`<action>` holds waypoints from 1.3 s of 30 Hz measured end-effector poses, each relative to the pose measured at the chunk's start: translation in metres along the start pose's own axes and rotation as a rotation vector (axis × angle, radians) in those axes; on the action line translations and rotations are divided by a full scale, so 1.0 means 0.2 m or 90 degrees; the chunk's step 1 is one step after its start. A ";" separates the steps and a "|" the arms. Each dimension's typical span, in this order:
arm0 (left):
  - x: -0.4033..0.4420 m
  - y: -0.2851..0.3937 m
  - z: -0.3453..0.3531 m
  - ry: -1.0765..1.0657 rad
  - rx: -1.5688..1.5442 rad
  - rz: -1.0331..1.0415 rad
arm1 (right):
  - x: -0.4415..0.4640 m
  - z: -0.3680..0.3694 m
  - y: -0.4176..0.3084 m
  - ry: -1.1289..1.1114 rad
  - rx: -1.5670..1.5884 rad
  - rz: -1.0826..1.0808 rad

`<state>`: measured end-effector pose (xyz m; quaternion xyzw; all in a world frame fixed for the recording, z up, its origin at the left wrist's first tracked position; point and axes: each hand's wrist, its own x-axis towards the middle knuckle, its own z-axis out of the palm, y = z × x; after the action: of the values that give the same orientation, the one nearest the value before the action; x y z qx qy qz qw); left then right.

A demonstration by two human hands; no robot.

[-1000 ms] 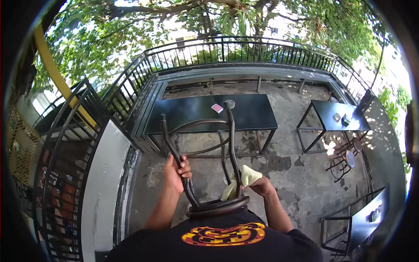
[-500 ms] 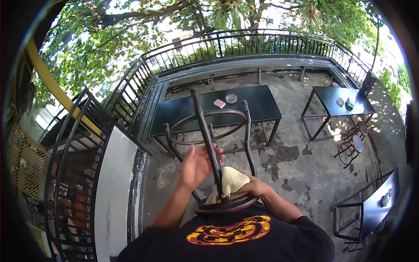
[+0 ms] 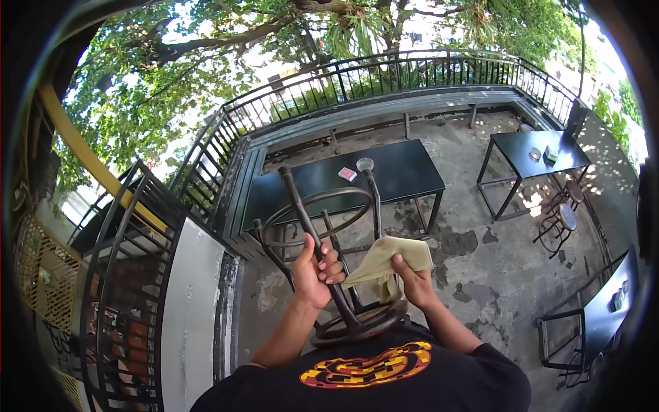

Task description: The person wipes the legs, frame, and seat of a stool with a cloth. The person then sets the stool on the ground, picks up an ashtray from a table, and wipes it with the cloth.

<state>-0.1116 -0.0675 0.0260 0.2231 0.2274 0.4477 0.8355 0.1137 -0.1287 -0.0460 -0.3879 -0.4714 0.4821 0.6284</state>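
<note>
A dark metal stool [image 3: 343,302] is held upside down against my body, its legs pointing up and away and its round seat end near my shirt. My left hand [image 3: 316,276] is closed around one stool leg, below the round foot ring [image 3: 283,242]. A pale yellow cloth [image 3: 388,257] is gripped in my right hand [image 3: 416,281], thumb on top. The cloth spreads out beside the stool, one corner reaching toward the held leg near my left fingers. Whether that corner touches the leg is hard to tell.
Ahead stands a long black table [image 3: 302,196] with a card pack [image 3: 347,174] and a glass ashtray [image 3: 364,165]. A smaller black table [image 3: 532,152], stools [image 3: 564,218] and another table [image 3: 607,309] are at right. A black railing [image 3: 384,72] and bench run behind; a gate [image 3: 117,288] is left.
My left hand has gone from loosely open beside the leg to wrapped around it. My right hand has drawn the cloth up and rightward, and the stool has tilted slightly left.
</note>
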 end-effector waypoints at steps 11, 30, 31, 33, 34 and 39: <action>-0.01 0.02 -0.06 0.002 -0.025 -0.009 | 0.11 -0.18 -0.21 0.100 0.172 -0.176; 0.05 -0.05 -0.02 0.130 0.076 -0.016 | 0.14 -0.01 -0.35 -0.202 0.016 -0.219; 0.05 -0.05 -0.02 0.099 0.060 -0.023 | 0.14 0.03 -0.38 -0.252 0.068 -0.199; 0.06 -0.07 -0.03 0.068 0.055 -0.022 | 0.19 0.08 -0.40 -0.341 0.138 -0.240; 0.07 -0.08 -0.04 0.052 0.052 -0.020 | 0.20 0.11 -0.39 -0.376 0.239 -0.205; 0.06 -0.10 -0.08 0.106 0.066 -0.013 | 0.24 0.17 -0.38 -0.395 0.379 -0.100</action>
<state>-0.1017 -0.0645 0.0004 0.2261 0.3212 0.4437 0.8055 0.1044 -0.0991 0.0454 0.0101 -0.5066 0.6413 0.5761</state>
